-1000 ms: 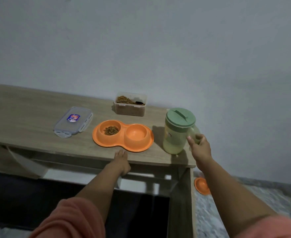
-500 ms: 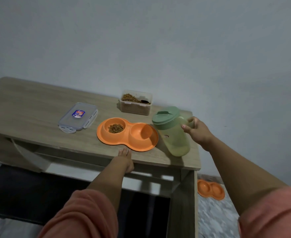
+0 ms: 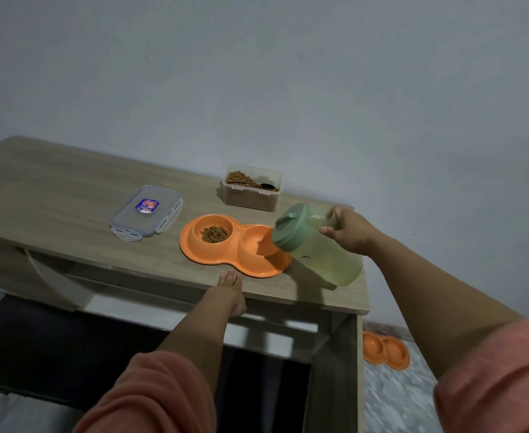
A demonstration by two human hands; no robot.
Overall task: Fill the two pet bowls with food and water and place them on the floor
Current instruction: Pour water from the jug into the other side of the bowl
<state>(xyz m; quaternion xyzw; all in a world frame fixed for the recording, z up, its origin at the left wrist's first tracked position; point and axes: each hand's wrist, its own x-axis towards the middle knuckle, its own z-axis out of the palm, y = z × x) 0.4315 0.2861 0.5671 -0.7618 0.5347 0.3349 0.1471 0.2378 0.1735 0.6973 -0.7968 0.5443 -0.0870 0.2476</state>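
Observation:
An orange double pet bowl [image 3: 194, 248] sits near the front edge of the wooden table [image 3: 54, 195]. Its left cup holds brown kibble [image 3: 215, 234]; its right cup [image 3: 254, 242] looks empty. My right hand [image 3: 349, 231] grips the handle of a green-lidded water jug [image 3: 316, 248], tilted steeply left with its lid over the right cup. My left hand [image 3: 232, 293] rests flat on the table's front edge, just below the bowl. A second orange double bowl [image 3: 385, 351] lies on the floor to the right of the table.
An open clear container of kibble [image 3: 252, 190] with a dark scoop in it stands at the back near the wall. Its clear lid [image 3: 146, 212] lies left of the bowl. The table's right edge is close to the jug. A dark opening lies under the table.
The jug has been lifted off the table and tipped further left, over the bowl's right cup. My left hand has stayed at the table edge.

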